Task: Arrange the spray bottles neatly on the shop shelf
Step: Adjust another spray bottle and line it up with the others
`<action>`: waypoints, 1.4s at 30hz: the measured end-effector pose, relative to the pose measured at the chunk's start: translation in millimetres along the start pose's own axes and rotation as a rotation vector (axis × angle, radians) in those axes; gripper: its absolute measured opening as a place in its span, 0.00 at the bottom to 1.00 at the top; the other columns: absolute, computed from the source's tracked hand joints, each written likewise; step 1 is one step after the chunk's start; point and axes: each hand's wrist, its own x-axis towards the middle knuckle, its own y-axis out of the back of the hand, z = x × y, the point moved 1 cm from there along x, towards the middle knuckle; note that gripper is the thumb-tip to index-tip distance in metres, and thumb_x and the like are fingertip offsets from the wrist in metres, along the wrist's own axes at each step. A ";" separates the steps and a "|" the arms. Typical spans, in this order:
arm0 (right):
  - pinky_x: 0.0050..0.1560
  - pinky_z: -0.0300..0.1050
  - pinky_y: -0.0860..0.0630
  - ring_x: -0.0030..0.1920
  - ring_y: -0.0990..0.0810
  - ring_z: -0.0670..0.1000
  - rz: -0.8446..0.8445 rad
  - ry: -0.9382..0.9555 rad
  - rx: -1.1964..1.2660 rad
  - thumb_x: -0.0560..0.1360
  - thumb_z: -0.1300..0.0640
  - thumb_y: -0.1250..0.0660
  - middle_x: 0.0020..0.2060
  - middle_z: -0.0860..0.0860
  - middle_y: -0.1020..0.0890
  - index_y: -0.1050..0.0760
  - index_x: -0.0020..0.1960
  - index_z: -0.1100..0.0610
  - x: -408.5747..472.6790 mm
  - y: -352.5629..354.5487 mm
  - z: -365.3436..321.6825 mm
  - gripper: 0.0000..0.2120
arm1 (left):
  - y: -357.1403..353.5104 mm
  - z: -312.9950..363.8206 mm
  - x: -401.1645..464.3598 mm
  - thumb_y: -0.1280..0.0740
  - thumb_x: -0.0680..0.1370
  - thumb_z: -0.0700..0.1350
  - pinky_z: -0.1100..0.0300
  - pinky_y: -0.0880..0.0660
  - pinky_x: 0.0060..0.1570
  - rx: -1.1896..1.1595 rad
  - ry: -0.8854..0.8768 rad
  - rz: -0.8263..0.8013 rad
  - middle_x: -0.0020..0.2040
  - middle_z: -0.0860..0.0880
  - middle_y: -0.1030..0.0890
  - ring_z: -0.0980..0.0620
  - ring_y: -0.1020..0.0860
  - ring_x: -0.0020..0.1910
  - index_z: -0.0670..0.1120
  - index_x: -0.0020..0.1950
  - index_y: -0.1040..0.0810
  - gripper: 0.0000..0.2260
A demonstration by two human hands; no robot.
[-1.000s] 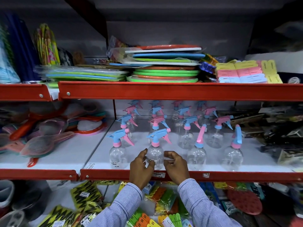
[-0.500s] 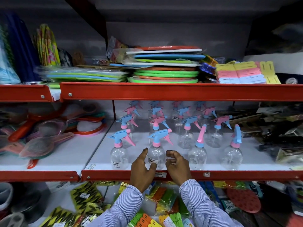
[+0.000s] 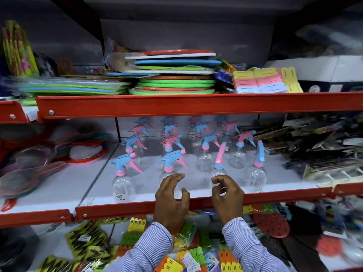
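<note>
Clear spray bottles with pink and blue trigger heads stand in rows on the white shelf [image 3: 102, 179]. The front row holds a left bottle [image 3: 122, 185], a second bottle [image 3: 170, 161], a third bottle [image 3: 219, 160] with its pink nozzle turned away, and a right-hand bottle [image 3: 255, 177]. My left hand [image 3: 170, 195] hangs in front of the second bottle's body, fingers curled and apart. My right hand [image 3: 225, 195] is in front of the third bottle's body, fingertips near it. Both bodies are mostly hidden, and neither hand clearly grips anything.
A red shelf lip [image 3: 117, 209] runs under my hands. Above is a stack of coloured boards [image 3: 172, 75] and pastel packs [image 3: 263, 81]. Mesh strainers [image 3: 29, 169] fill the left bay, dark packaged goods [image 3: 314, 146] crowd the right. Packets [image 3: 88, 242] lie on the lower shelf.
Both hands were together around the second front bottle. They have parted: my right hand moved right to the third bottle, my left hand stays by the second.
</note>
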 end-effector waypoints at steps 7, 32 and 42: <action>0.38 0.29 0.29 0.37 0.22 0.47 -0.048 -0.061 0.073 0.66 0.68 0.36 0.41 0.50 0.19 0.24 0.44 0.52 35.7 32.3 41.9 0.13 | -57.6 27.3 -1.1 0.34 0.71 0.44 0.67 0.24 0.54 0.001 0.133 -0.041 0.56 0.53 0.20 0.55 0.21 0.53 0.53 0.60 0.22 0.17; 0.42 0.23 0.29 0.50 0.19 0.47 -0.550 -0.271 0.171 0.72 0.66 0.37 0.55 0.51 0.18 0.25 0.63 0.58 62.8 43.7 75.3 0.19 | -118.6 53.6 5.3 0.36 0.76 0.38 0.63 0.29 0.58 0.002 0.389 -0.161 0.58 0.53 0.23 0.56 0.25 0.56 0.45 0.71 0.30 0.23; 0.40 0.21 0.27 0.48 0.19 0.44 -0.516 -0.249 0.150 0.72 0.65 0.36 0.52 0.47 0.18 0.23 0.62 0.56 56.8 46.1 75.1 0.19 | -119.2 47.0 11.6 0.37 0.76 0.41 0.63 0.32 0.63 0.024 0.389 -0.253 0.71 0.48 0.27 0.48 0.26 0.67 0.49 0.76 0.38 0.28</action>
